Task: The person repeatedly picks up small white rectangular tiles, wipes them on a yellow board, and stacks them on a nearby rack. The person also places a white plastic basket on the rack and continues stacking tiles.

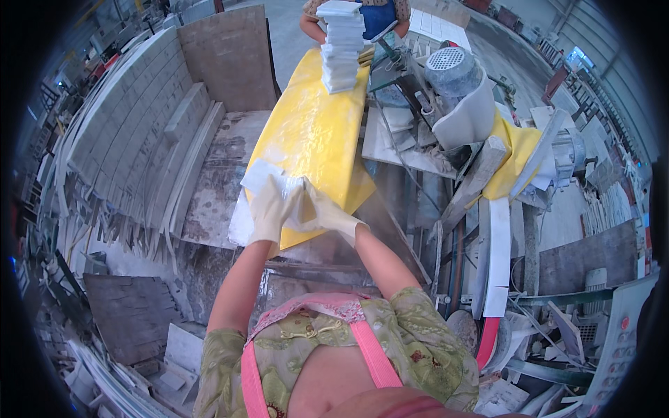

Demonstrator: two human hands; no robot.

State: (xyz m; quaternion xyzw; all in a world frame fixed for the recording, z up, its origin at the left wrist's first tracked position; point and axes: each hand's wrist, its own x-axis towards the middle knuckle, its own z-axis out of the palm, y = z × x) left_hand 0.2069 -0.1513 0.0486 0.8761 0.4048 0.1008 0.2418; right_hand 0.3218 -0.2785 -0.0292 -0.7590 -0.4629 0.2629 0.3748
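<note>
Both my hands wear pale cream gloves and meet over the near end of a long worktop under a yellow plastic sheet (306,132). My left hand (270,212) is closed on a thin white stone tile (259,175), which slants up beyond its fingers. My right hand (327,211) comes in from the right, its fingers bent together at the tile's near right edge; its fingertips are partly hidden. Toward the far end of the sheet stands a tall, uneven stack of white tiles (341,52).
Long grey-white stone strips (125,132) lean in rows at the left beside a brown board (226,56). To the right stands a machine with a dusty motor (453,70). A person in a blue apron (380,19) is behind the tile stack. A button panel (620,334) is at the lower right.
</note>
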